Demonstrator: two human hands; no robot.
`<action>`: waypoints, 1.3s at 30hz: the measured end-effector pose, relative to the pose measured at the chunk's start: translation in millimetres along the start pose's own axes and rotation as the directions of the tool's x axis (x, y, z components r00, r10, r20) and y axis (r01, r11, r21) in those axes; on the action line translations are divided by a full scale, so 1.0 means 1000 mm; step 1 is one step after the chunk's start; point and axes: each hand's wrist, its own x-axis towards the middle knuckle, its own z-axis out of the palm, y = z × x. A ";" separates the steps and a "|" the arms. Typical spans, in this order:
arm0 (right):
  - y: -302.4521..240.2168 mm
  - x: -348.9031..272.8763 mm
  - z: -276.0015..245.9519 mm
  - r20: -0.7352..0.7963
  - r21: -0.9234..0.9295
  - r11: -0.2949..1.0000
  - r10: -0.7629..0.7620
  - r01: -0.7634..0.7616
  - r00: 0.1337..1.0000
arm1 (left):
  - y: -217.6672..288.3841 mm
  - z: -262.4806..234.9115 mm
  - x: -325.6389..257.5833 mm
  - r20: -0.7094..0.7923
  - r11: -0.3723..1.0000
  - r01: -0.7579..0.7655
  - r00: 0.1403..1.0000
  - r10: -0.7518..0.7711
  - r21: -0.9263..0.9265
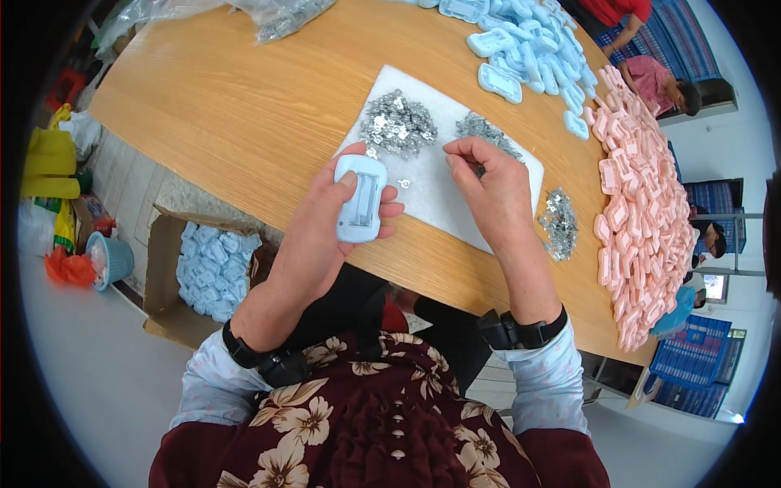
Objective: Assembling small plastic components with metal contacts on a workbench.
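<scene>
The underside of the casing (363, 207) is hidden in the left hand (313, 220), whose fingers vanish behind it – only the tips show past its side. Whether the right hand (495, 185) pinches anything between thumb and forefinger is too small to tell; it covers part of the mat (433, 203) and of the metal heap (486, 128) behind it. Most single pieces in that heap are too fine to make out. The upper edge cuts off the bag (285, 18) and the blue pile (525, 45). The left forearm (277, 297) covers one side of the box (160, 260). The person in red (622, 13) is cut off at the top – and the screen (714, 286) is too small to read.
</scene>
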 end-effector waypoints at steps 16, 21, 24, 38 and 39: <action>-0.039 0.023 0.060 0.091 -0.126 0.844 -0.513 0.521 0.854 | 0.028 -0.034 -0.001 -0.119 0.970 -0.234 0.967 0.225 -0.069; -0.028 0.013 0.049 0.040 -0.334 0.733 -0.617 0.593 0.786 | 0.004 -0.028 -0.003 0.029 0.943 -0.186 0.979 0.201 -0.277; -0.030 -0.005 0.025 -0.089 -0.245 0.819 -0.552 0.519 0.829 | 0.003 -0.023 0.004 0.301 0.952 0.047 0.952 0.049 -0.304; -0.056 -0.032 -0.002 -0.051 -0.238 0.666 -0.735 0.707 0.676 | 0.024 -0.001 0.003 0.338 0.971 0.178 0.934 -0.115 -0.162; -0.056 -0.035 -0.003 -0.058 -0.237 0.665 -0.737 0.708 0.673 | 0.024 0.000 0.003 0.339 0.968 0.190 0.932 -0.126 -0.162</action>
